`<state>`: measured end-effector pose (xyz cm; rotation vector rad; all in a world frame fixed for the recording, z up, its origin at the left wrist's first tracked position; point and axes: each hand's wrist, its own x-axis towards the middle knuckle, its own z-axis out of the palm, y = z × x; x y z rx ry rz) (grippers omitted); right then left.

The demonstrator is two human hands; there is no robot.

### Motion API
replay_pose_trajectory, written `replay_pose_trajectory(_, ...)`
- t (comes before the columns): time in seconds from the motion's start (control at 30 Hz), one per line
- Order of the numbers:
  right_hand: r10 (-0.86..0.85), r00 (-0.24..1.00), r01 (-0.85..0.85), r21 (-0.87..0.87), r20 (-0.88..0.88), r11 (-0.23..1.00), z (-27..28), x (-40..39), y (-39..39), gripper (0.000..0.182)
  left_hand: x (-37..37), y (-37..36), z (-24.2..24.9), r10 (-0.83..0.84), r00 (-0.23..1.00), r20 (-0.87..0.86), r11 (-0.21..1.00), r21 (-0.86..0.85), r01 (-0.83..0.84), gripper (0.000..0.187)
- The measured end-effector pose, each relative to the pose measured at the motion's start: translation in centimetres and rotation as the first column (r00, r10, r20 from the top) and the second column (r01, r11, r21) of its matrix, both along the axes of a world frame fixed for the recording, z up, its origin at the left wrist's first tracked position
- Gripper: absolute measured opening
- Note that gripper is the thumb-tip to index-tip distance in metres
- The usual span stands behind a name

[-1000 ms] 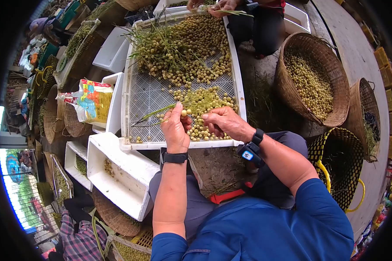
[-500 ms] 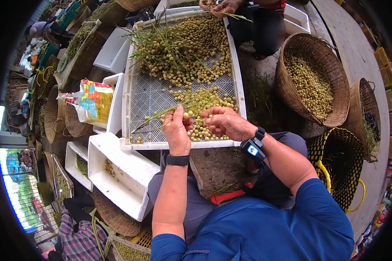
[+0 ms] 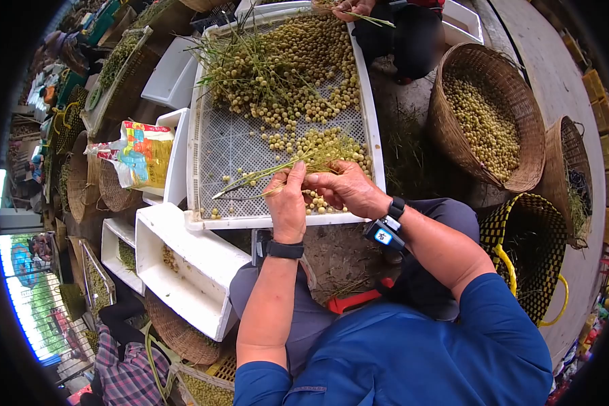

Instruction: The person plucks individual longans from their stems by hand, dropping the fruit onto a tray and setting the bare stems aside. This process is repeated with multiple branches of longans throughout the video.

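Observation:
My left hand (image 3: 287,206) is closed in a pinch around a thin green fruit stem (image 3: 254,178), whose cut end points left and whose fine twigs spread to the right. Beside it, almost touching, my right hand (image 3: 350,191) has its fingers curled together; what they grip is hidden. Both hands are above the near edge of a white mesh tray (image 3: 213,142). Small round yellowish fruits (image 3: 311,142) lie loose on the mesh just beyond my fingers. Farther back in the tray, a heap of stemmed fruit bunches (image 3: 250,74) rests among more loose fruits.
A wicker basket (image 3: 436,128) of fruits stands right, with a black-and-yellow woven basket (image 3: 555,230) nearer me. White foam boxes (image 3: 176,271) and a printed bag (image 3: 149,159) are left. Another person's hand (image 3: 354,8) holds a stem at the tray's far edge.
My hands have come closer together, the left moving right. The stem has shifted slightly right with the left hand. Fruits visible at my fingertips before are now hidden or gone.

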<state>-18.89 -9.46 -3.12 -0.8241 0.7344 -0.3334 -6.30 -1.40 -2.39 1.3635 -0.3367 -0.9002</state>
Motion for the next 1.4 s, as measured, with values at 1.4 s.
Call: replay_pose_trajectory(1.4,-0.076,0.995,0.07,0.096,0.061,0.993,0.1,-0.5,-1.4,0.017,2.6,0.2,-0.9,0.17,0.888,-0.427,0.985,0.038,-0.17,0.017)
